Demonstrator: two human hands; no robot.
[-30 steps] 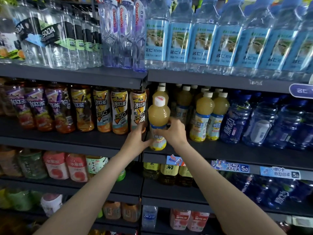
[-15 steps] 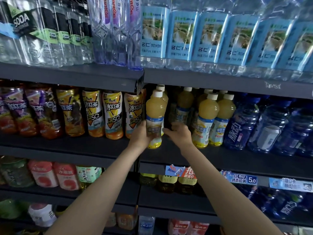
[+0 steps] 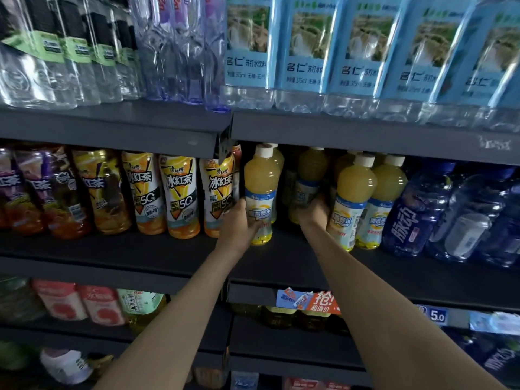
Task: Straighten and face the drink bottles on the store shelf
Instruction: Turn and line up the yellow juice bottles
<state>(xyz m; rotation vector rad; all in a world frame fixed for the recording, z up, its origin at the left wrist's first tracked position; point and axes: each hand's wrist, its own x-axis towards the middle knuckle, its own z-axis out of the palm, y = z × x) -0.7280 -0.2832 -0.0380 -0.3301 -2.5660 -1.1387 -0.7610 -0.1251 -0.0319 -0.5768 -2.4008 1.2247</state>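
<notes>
"When the left hand [image 3: 239, 223] set the yellow juice bottle with the white cap [image 3: 261, 192] back down, where did it stand?"

"It stood at the left end of the juice row on the dark middle shelf [image 3: 295, 266], right beside the iced tea bottles with yellow and white labels [image 3: 180, 195]. A second ago it was lifted and tipped out toward the person. Now it was upright, and its blue and white label looked out to the front."

"Was the left hand still holding it?"

"Yes. Its fingers were wrapped round the low part of the bottle."

"And the right hand [image 3: 313, 212]?"

"It had let go of that first bottle and gone deeper into the shelf. It had reached a second yellow juice bottle further back [image 3: 308, 181], and its fingers were at the label. They looked curled round it, but it was dark in there, so I could not be sure."

"What did that mean for the job?"

"I think the first bottle was nearly done. The one at the back looked like the next to be pulled forward, into the gap beside the two front juice bottles [image 3: 365, 198]."
</notes>
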